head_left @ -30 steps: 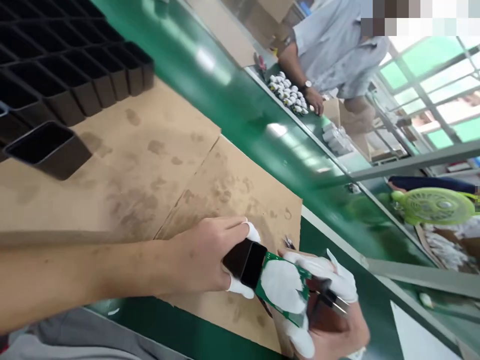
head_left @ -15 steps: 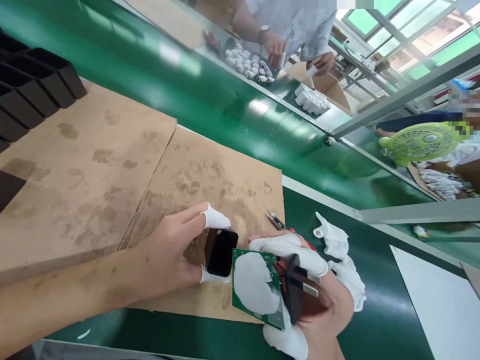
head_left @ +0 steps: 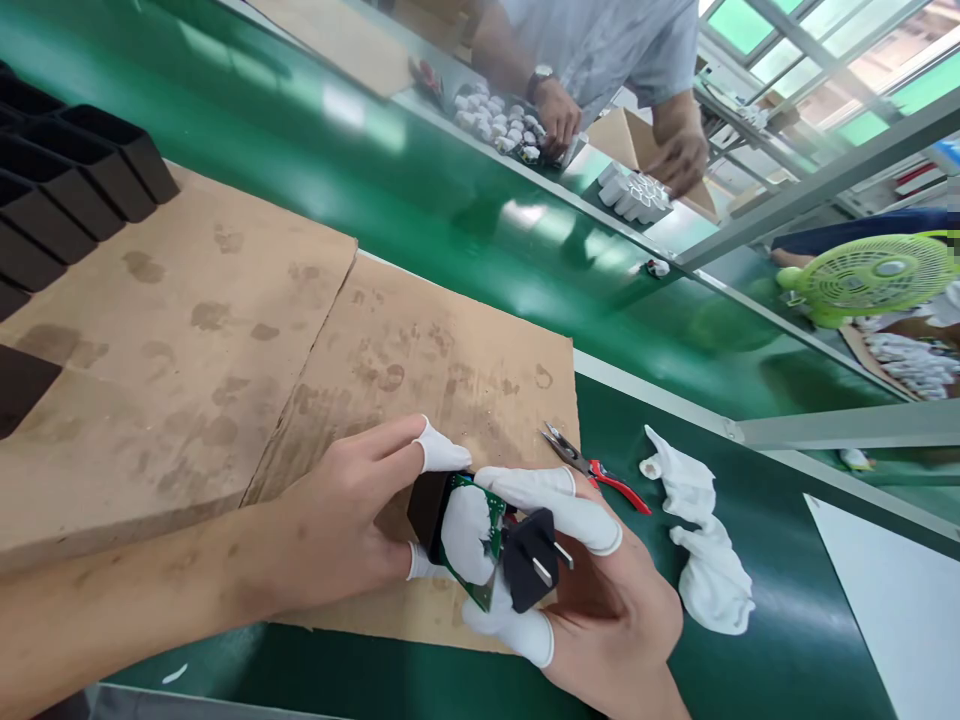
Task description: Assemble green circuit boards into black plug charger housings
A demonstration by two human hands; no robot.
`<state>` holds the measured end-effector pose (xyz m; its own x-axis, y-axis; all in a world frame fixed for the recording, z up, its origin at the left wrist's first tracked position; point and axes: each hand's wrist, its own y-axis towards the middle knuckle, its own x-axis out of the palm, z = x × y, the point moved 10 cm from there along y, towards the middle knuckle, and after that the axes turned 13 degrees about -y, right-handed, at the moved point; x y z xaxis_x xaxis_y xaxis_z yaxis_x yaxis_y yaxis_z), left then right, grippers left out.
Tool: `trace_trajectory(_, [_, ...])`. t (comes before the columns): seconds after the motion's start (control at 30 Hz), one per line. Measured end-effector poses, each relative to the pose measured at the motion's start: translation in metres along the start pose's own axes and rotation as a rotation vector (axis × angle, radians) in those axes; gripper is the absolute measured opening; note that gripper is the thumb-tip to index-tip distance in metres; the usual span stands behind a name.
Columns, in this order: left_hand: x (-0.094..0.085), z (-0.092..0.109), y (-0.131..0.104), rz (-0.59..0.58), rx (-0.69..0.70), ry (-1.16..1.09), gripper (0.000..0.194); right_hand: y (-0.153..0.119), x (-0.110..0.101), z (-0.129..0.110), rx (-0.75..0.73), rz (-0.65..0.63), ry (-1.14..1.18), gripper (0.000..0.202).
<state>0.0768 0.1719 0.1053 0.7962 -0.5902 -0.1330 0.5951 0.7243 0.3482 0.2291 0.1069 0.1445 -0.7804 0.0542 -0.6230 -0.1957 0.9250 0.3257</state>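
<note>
My left hand [head_left: 360, 510], with white finger cots on its fingertips, grips a black plastic housing [head_left: 429, 510] by its sides. My right hand [head_left: 592, 570], also in finger cots, pinches a green circuit board [head_left: 486, 590] that carries a large white blob of compound [head_left: 466, 533]. A black plug cover with two metal prongs [head_left: 531, 558] sits at the board's right end, by my right fingers. The board's left edge is at the housing's open end, partly inside it; how deep it sits is hidden.
Brown cardboard [head_left: 435, 340] covers the bench. Red-handled pliers [head_left: 592, 470] and crumpled white cloth [head_left: 709, 560] lie at right. Black housings [head_left: 82, 170] stand at upper left. Beyond the green surface, a co-worker's hands [head_left: 559, 115] work near white parts [head_left: 634, 192]. A green fan [head_left: 862, 280] stands at right.
My right hand has moved left, bringing the board from beside the housing into its open end. The plug cover has turned, its prongs now pointing down and right. The pliers show more fully.
</note>
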Motion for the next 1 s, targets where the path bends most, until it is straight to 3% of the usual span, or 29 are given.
trace_trajectory(0.5, [0.003,-0.002,0.000,-0.020,0.004,-0.049,0.020,0.009,0.007,-0.007,-0.068,-0.054,-0.061,0.080])
trace_trajectory(0.73, [0.003,-0.004,0.002,-0.009,-0.006,-0.080,0.029,0.008,0.005,-0.008,-0.068,-0.054,-0.089,0.076])
trace_trajectory(1.0, [0.006,-0.013,-0.002,-0.018,-0.031,-0.025,0.039,0.010,0.012,-0.005,-0.073,-0.086,-0.300,0.066])
